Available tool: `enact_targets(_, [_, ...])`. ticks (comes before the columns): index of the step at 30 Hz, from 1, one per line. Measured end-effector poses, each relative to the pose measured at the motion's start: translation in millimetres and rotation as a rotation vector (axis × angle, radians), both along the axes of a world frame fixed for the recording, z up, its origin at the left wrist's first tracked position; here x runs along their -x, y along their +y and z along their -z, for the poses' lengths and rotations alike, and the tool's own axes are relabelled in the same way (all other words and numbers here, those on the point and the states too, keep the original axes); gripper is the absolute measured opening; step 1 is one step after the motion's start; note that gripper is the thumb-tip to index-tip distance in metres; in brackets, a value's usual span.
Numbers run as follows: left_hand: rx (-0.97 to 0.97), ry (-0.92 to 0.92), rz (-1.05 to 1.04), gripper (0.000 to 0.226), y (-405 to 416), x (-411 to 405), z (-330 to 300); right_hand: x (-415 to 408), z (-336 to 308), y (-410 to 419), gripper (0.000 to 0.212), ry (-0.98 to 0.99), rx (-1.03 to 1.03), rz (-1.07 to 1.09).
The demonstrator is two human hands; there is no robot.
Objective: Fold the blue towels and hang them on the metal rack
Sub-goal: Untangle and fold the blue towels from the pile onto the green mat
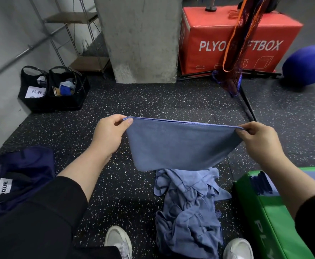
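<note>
Hanging towel [179, 144], long axis left-right

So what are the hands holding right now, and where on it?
A blue towel, pinched at its top corners: left hand one corner, right hand the other.

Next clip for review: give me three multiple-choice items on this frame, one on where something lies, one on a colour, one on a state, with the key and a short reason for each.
1. Where does the crumpled pile of towels lie?
A. on the speckled floor between the shoes
B. on the wooden shelf
C. on the red box

2. What colour is the padded box beside the right forearm?
A. yellow
B. green
C. white

3. How is the held towel being held?
A. draped over one arm
B. bunched in one fist
C. stretched between both hands

Key: 1 A, the pile sits on the floor ahead of the shoes. 2 B, its cover is bright green. 3 C, the left hand and right hand each pinch a top corner.
</note>
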State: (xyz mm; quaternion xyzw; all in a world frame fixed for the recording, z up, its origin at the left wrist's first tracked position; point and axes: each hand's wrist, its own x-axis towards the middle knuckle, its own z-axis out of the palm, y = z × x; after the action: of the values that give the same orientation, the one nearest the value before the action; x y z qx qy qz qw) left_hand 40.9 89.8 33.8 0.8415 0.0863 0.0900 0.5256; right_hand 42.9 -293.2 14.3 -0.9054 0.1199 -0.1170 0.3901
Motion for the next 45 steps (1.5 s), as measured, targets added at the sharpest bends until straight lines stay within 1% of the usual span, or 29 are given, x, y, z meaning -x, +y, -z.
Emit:
enact_targets(3, [0.064, -0.021, -0.012, 0.014, -2.1, -1.8, -2.3, -0.2, 1.9, -0.6, 0.009, 0.014, -0.005, -0.009])
enact_targets(6, [0.066, -0.017, -0.008, 0.016, -2.1, -4.5, 0.7, -0.1, 1.5, -0.4, 0.007, 0.03, -0.016, -0.01])
enact_targets(12, [-0.002, -0.014, -0.015, 0.021, -4.0, -4.6, 4.4, 0.1, 0.3, -2.0, 0.008, 0.051, 0.008, -0.01])
enact_targets(14, [-0.042, -0.032, 0.024, 0.022, -8.6, -3.3, 0.4, -0.1, -0.8, -2.2, 0.009, 0.074, 0.02, 0.002])
enact_targets(17, [-0.056, -0.063, 0.111, 0.019, -21.2, 0.3, -10.8, -0.6, -1.2, -4.4, 0.014, 0.137, 0.036, 0.048])
enact_targets(20, [0.046, -0.109, 0.179, 0.012, -40.4, 2.9, -26.9, -0.1, 0.9, -8.4, 0.01, 0.293, 0.085, 0.048])
enact_targets(21, [0.092, -0.115, 0.204, 0.009, -47.3, 3.3, -32.0, 0.7, 0.5, -7.5, 0.011, 0.364, 0.104, 0.013])
enact_targets(22, [0.127, -0.119, 0.227, 0.006, -54.0, 3.3, -36.6, 0.7, 0.3, -5.8, 0.02, 0.42, 0.125, -0.039])
enact_targets(23, [0.144, -0.127, 0.254, 0.007, -60.7, 3.9, -41.0, -0.2, -2.0, -2.7, 0.033, 0.431, 0.151, -0.106])
enact_targets(25, [0.144, -0.142, 0.336, 0.014, -72.8, 5.2, -45.9, 0.5, -14.9, 10.7, 0.054, 0.306, 0.158, -0.263])
enact_targets(27, [0.114, -0.162, 0.404, 0.014, -82.8, 6.4, -46.5, 6.9, -36.6, 35.6, 0.064, 0.159, 0.037, -0.456])
enact_targets(29, [0.021, -0.188, 0.462, 0.012, -90.1, 7.3, -44.4, 14.2, -54.6, 64.1, 0.071, 0.111, -0.072, -0.616])
enact_targets(30, [-0.029, -0.195, 0.489, 0.012, -93.0, 8.2, -42.7, 17.1, -59.3, 76.4, 0.07, 0.107, -0.091, -0.667])
enact_targets(31, [-0.067, -0.192, 0.509, 0.012, -94.9, 9.7, -41.4, 18.7, -61.3, 86.3, 0.062, 0.111, -0.106, -0.705])
enact_targets(33, [-0.111, -0.175, 0.517, 0.01, -95.3, 11.3, -37.9, 18.7, -60.1, 100.9, 0.031, 0.128, -0.135, -0.743])
enact_targets(34, [-0.109, -0.165, 0.511, 0.009, -94.4, 11.8, -36.6, 18.3, -59.4, 105.3, 0.019, 0.128, -0.152, -0.754])
enact_targets(35, [-0.086, -0.159, 0.498, 0.008, -93.4, 12.1, -35.7, 17.9, -59.1, 108.3, 0.017, 0.129, -0.174, -0.758])
enact_targets(37, [-0.004, -0.144, 0.449, 0.012, -90.2, 12.2, -36.4, 17.5, -60.2, 110.7, 0.024, 0.121, -0.197, -0.73])
enact_targets(38, [0.052, -0.119, 0.439, 0.015, -87.7, 12.0, -37.5, 17.2, -61.6, 110.5, 0.025, 0.107, -0.222, -0.714])
enact_targets(40, [0.129, -0.002, 0.505, 0.013, -82.2, 12.1, -38.0, 15.2, -61.5, 109.4, 0.024, 0.071, -0.302, -0.703])
enact_targets(42, [0.108, 0.124, 0.608, 0.019, -77.3, 13.3, -32.1, 13.6, -60.0, 106.3, 0.023, 0.032, -0.373, -0.684])
enact_targets(44, [0.05, 0.149, 0.639, 0.022, -76.9, 14.9, -25.7, 13.5, -60.9, 101.6, 0.013, 0.062, -0.416, -0.709])
enact_targets(45, [0.04, 0.137, 0.635, 0.022, -78.2, 15.8, -23.9, 13.7, -61.3, 99.0, 0.008, 0.086, -0.375, -0.746])
